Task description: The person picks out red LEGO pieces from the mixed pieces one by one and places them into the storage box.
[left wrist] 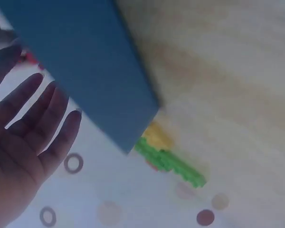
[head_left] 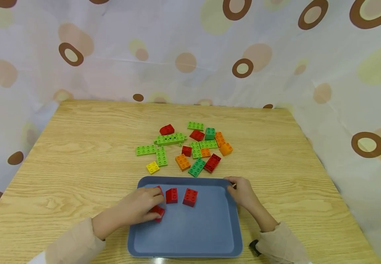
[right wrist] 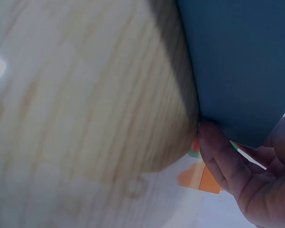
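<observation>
A blue-grey tray (head_left: 203, 234) lies at the near side of the table. My left hand (head_left: 139, 206) reaches over its left wall, with thumb and fingers about a red toy brick (head_left: 158, 211) inside. Partly hidden by that hand's fingers is another red brick (head_left: 160, 189). To its right, in the tray, are a narrow red brick (head_left: 172, 195) and a larger red brick (head_left: 190, 197). My right hand (head_left: 244, 192) grips the tray's far right corner, thumb over the rim. In the right wrist view, fingers (right wrist: 223, 154) press against the tray's outer wall.
Beyond the tray lie several loose bricks: a yellow brick (head_left: 152, 167), a long light green piece (head_left: 170, 139), an orange brick (head_left: 182, 162), a dark green brick (head_left: 197, 167) and a dark red brick (head_left: 212, 163). A spotted cloth (head_left: 164, 29) hangs behind the wooden table (head_left: 78, 154).
</observation>
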The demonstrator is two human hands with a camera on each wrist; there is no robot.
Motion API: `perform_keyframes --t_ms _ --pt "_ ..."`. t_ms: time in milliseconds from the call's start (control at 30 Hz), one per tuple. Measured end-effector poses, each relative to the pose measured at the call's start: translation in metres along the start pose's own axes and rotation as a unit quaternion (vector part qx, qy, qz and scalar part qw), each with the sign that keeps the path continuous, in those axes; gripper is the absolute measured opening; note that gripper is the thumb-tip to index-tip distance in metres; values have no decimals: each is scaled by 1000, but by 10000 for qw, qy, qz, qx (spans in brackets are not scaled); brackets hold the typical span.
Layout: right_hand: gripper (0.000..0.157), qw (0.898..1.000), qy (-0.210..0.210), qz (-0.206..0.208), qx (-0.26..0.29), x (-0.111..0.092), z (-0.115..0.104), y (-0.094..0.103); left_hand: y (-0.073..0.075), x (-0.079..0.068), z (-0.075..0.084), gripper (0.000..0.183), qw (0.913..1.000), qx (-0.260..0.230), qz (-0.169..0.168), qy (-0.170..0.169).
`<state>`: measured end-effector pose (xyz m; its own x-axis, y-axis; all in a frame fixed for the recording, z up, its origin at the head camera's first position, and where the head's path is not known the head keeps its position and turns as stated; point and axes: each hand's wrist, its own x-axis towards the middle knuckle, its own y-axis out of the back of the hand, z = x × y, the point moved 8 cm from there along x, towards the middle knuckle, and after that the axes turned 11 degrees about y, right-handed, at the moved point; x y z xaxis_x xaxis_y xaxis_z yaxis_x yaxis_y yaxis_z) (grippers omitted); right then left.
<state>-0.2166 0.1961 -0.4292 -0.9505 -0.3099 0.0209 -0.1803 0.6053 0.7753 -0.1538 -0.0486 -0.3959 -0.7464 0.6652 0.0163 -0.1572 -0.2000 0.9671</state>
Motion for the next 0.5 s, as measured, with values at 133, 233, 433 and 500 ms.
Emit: perform_keyframes --t_ms 133,233,433,500 --pt "29 10000 4 27 -3 0 0 1 26 10 -6 34 9985 -228 488 27" --pt "29 10000 37 30 2 0 0 0 39 20 -13 36 9961 -302 828 58" --pt "28 10000 43 -3 10 1 0 -1 48 44 -25 37 9938 -375 1031 159" --pt "28 10000 43 -9 -10 1 0 -2 49 53 -27 38 9939 -410 1003 206"
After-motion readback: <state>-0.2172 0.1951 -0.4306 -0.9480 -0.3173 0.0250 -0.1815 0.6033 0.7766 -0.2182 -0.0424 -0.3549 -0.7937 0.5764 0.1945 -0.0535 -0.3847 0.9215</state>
